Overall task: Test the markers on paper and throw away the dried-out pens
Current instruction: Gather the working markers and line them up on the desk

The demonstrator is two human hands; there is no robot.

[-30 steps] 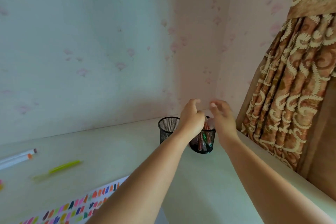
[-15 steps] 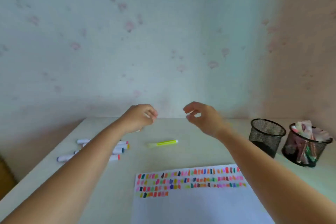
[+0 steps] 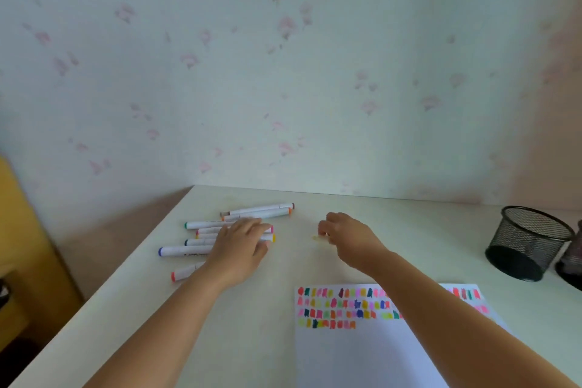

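White cylindrical markers [image 3: 258, 212], black mesh cup [image 3: 529, 242]

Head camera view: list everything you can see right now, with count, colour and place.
desk: one, cream, across the lower view
wall: one, pale with pink flowers, behind the desk
markers: about eight, white with coloured ends, lying left on the desk
yellow thing: one, pale and blurred, mid-desk
paper: one, white with rows of colour swatches, front right
mesh cups: two, black, far right; the second is cut off by the frame edge
left hand: fingers straight, resting on the markers
right hand: fingers curled, at the yellow thing; grip unclear
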